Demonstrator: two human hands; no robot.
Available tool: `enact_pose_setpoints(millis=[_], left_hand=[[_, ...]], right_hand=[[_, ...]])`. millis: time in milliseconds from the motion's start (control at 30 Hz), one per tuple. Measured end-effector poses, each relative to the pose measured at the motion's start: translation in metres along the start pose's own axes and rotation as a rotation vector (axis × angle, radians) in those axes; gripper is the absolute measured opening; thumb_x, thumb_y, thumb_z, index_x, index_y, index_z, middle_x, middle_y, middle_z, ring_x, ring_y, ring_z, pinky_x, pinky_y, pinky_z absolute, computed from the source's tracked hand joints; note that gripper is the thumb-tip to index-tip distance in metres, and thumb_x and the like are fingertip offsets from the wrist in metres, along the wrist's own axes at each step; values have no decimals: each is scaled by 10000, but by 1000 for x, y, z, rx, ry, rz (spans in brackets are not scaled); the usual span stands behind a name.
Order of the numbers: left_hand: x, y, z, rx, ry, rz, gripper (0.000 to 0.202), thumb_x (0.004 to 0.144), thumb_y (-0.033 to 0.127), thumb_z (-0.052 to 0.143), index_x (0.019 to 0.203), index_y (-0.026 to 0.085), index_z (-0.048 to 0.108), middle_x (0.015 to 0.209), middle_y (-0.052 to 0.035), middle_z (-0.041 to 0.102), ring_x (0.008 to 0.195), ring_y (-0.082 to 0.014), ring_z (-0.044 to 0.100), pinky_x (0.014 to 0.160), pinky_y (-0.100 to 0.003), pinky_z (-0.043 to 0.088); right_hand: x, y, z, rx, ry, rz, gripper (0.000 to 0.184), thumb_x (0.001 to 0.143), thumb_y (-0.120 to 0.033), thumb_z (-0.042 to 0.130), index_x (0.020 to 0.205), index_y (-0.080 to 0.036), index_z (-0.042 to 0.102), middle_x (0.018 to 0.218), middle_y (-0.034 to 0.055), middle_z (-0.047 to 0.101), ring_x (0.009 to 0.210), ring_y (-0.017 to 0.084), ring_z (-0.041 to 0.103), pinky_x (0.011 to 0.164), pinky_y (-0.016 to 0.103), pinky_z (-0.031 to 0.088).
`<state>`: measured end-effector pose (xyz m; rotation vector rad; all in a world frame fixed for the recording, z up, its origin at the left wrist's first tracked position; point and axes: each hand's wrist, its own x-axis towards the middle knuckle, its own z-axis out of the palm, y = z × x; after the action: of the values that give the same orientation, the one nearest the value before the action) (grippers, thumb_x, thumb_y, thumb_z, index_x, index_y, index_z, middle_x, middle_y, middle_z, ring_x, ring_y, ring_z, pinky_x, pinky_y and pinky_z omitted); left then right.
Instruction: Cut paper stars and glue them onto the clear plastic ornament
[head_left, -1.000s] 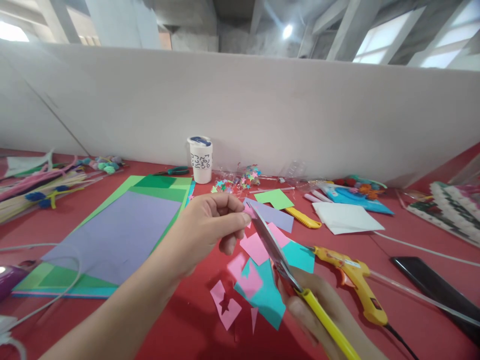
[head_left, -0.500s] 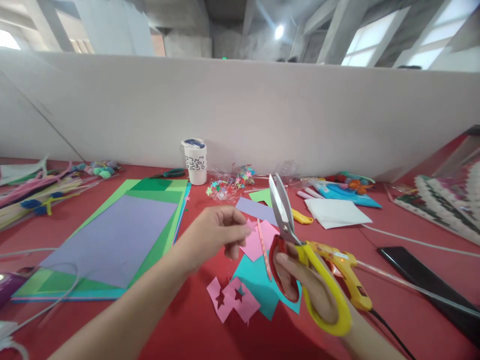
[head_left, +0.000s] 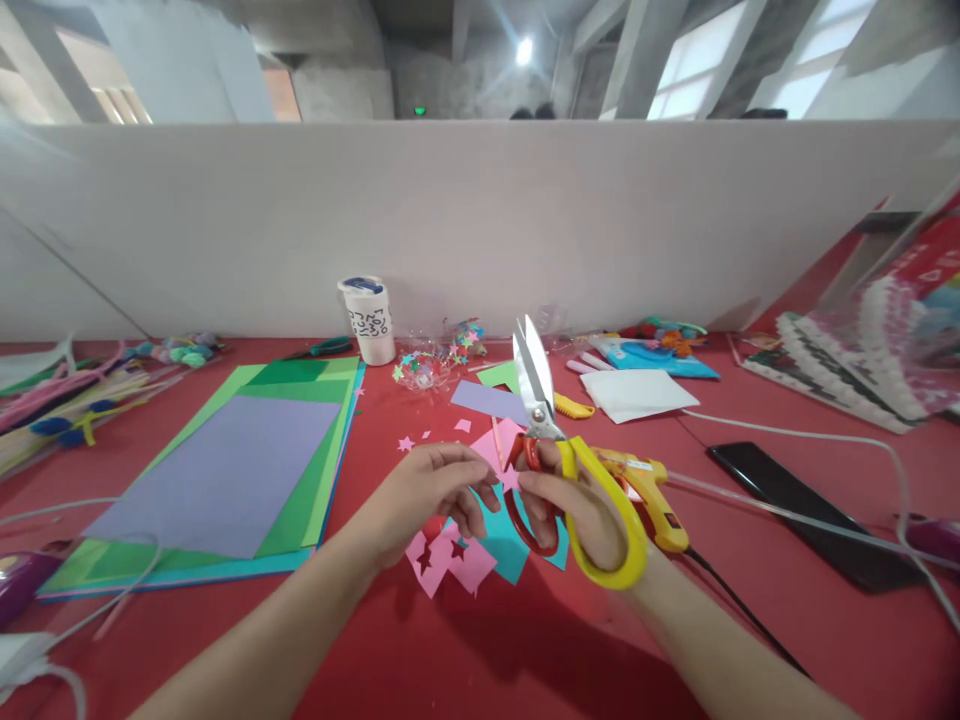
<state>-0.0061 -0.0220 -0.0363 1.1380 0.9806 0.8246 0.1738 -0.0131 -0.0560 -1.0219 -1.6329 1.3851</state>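
Observation:
My right hand (head_left: 574, 495) has its fingers through the red and yellow handles of a pair of scissors (head_left: 537, 400), whose blades point upward, slightly parted. At the tip of my right thumb is a small pink paper star (head_left: 510, 481). My left hand (head_left: 431, 500) is beside the star, its fingers loosely curved and apart, with nothing visible gripped in them. Below the hands lie pink paper pieces with star-shaped holes (head_left: 471, 565) and a turquoise paper sheet (head_left: 510, 545). Another pink star (head_left: 406, 443) rests on the table beyond my left hand.
Stacked coloured paper (head_left: 225, 470) lies left. A white cup (head_left: 367, 320) and a clear pack of small stars (head_left: 424, 370) are at the back. A yellow glue gun (head_left: 652, 500), its cord, a black phone-like slab (head_left: 810, 515) and a yellow cutter (head_left: 574, 406) are right.
The pink star has passed from my left fingertips to my right thumb. My hands have come closer together, and the left fingers have loosened. The view has shifted slightly right.

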Motion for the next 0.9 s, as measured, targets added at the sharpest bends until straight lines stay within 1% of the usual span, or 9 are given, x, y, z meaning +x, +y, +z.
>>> enact_pose_setpoints(millis=[133, 300, 367, 533, 600, 667, 733, 833, 900], left_hand=[[-3, -14, 3, -60, 37, -5, 149, 737, 287, 669, 745, 151, 610, 617, -7, 648, 496, -125, 625, 516, -237, 476], [0, -26, 8, -153, 74, -6, 170, 727, 273, 697, 715, 152, 579, 588, 11, 634, 447, -86, 574, 484, -200, 434], [0, -27, 7, -189, 35, -37, 174, 747, 272, 692, 710, 146, 578, 589, 6, 628, 442, -79, 563, 484, -194, 425], [-2, -24, 1, -314, -144, -194, 194, 793, 289, 623, 696, 134, 556, 583, 0, 563, 416, -74, 505, 453, -198, 387], [-3, -23, -1, -377, -185, -240, 161, 784, 267, 602, 704, 148, 531, 582, 23, 509, 413, -61, 467, 445, -187, 353], [-3, -24, -2, -422, -219, -282, 137, 770, 248, 584, 701, 155, 511, 572, 37, 462, 405, -53, 422, 442, -185, 328], [-2, -27, -2, -443, -251, -324, 120, 758, 240, 566, 699, 156, 505, 566, 40, 438, 393, -50, 383, 436, -191, 312], [0, -35, 1, -425, -262, -351, 112, 742, 246, 548, 692, 153, 512, 561, 32, 449, 381, -56, 382, 436, -205, 312], [2, -40, 3, -372, -231, -328, 143, 752, 273, 538, 702, 140, 543, 567, -3, 512, 394, -91, 463, 443, -230, 344]], right_hand=[[0, 12, 4, 4, 29, -12, 408, 858, -318, 497, 472, -215, 411, 363, -51, 440, 352, 87, 439, 438, 230, 376], [2, 20, 4, 55, -3, -9, 416, 878, -380, 494, 505, -207, 427, 381, -54, 450, 346, 86, 432, 431, 234, 367], [4, 20, 3, 87, -18, -15, 381, 863, -392, 488, 534, -206, 444, 399, -56, 454, 354, 87, 437, 431, 233, 376], [8, 13, 2, 90, -18, 32, 153, 716, -339, 571, 694, -190, 546, 401, -87, 406, 356, 91, 399, 395, 224, 336], [7, 9, 3, 89, -4, 44, 165, 691, -343, 584, 722, -191, 530, 507, -56, 502, 377, 79, 398, 403, 228, 340], [6, 6, 5, 99, 12, 28, 192, 682, -343, 597, 763, -200, 497, 703, -10, 600, 413, 67, 412, 431, 240, 367], [6, 4, 6, 101, 18, -5, 214, 670, -333, 615, 772, -212, 470, 789, 0, 601, 458, 73, 431, 460, 246, 388], [6, 3, 8, 73, 9, -25, 206, 651, -321, 635, 726, -215, 474, 663, -34, 531, 491, 94, 437, 462, 238, 366], [8, 5, 9, 52, 9, 0, 183, 652, -308, 625, 701, -214, 476, 602, -53, 494, 475, 92, 422, 443, 231, 331]])
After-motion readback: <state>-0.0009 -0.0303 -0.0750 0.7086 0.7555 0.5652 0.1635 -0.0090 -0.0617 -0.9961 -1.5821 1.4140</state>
